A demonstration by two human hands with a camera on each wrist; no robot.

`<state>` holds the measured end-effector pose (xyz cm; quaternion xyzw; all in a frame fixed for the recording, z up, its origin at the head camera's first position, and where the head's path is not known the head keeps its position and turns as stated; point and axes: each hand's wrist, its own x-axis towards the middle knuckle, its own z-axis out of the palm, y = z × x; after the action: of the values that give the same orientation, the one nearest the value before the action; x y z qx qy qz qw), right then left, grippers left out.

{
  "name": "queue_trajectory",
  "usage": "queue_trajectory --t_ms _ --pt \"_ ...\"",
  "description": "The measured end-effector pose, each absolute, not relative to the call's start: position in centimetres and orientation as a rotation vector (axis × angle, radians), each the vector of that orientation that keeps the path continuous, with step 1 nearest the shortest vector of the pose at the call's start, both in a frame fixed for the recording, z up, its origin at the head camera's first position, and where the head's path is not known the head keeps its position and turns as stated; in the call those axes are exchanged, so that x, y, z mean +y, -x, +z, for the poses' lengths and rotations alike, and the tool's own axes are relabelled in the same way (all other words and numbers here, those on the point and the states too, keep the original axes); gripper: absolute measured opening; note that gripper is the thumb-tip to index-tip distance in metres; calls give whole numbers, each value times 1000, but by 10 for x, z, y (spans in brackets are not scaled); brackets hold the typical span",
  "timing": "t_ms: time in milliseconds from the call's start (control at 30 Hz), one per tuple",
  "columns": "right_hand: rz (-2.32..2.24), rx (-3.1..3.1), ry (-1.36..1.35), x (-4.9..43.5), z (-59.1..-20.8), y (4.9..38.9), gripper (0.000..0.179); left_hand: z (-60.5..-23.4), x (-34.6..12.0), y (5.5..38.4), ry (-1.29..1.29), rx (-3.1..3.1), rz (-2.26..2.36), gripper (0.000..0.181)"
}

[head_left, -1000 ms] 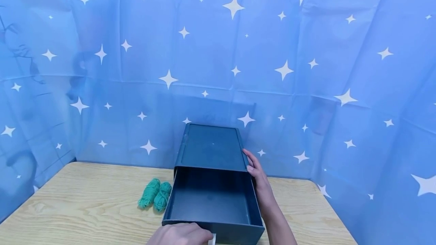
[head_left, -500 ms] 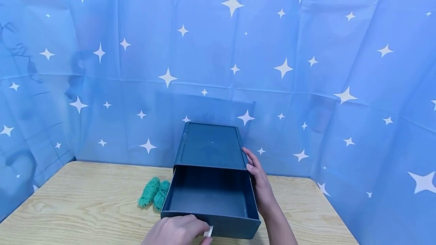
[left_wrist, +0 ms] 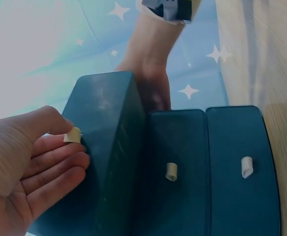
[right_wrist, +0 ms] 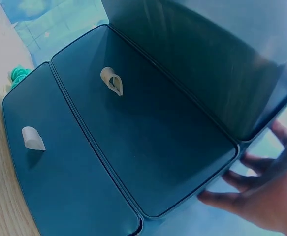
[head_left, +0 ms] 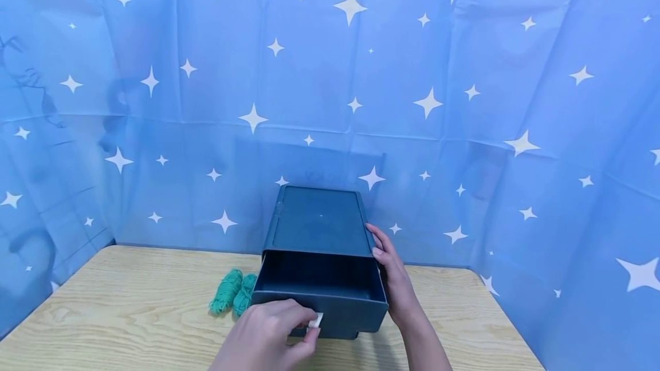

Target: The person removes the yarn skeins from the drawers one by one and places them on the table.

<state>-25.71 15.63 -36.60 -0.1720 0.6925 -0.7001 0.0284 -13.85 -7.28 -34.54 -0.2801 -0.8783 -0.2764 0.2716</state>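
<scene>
A dark teal three-drawer cabinet (head_left: 319, 219) stands on the table, its top drawer (head_left: 356, 314) partly pulled out and its visible inside bare. My left hand (head_left: 270, 331) is at the drawer's front. Its thumb and index finger pinch the small cream pull tab (left_wrist: 73, 135), while the other fingers lie below it in the left wrist view. My right hand (head_left: 396, 279) rests against the cabinet's right side near the top edge. Its fingers (right_wrist: 222, 199) are spread along that side in the right wrist view. The two lower drawers, with pull tabs (left_wrist: 172, 171), are closed.
Two green yarn skeins (head_left: 227, 292) lie on the wooden table (head_left: 129, 302) just left of the cabinet. A blue curtain (head_left: 309, 73) with white stars hangs behind and around the table.
The top drawer has slid back further into the cabinet, with my left hand moving forward on its pull tab. My right hand stays on the cabinet's side.
</scene>
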Motion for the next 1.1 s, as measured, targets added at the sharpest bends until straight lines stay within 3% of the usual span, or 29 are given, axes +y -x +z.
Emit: queue_trajectory --t_ms 567,1100 --pt "-2170 2119 547 159 -367 260 45 -359 -71 186 606 -2271 -818 9" --pt "-2159 2125 545 158 -365 260 46 -359 -69 199 507 -2336 -834 10"
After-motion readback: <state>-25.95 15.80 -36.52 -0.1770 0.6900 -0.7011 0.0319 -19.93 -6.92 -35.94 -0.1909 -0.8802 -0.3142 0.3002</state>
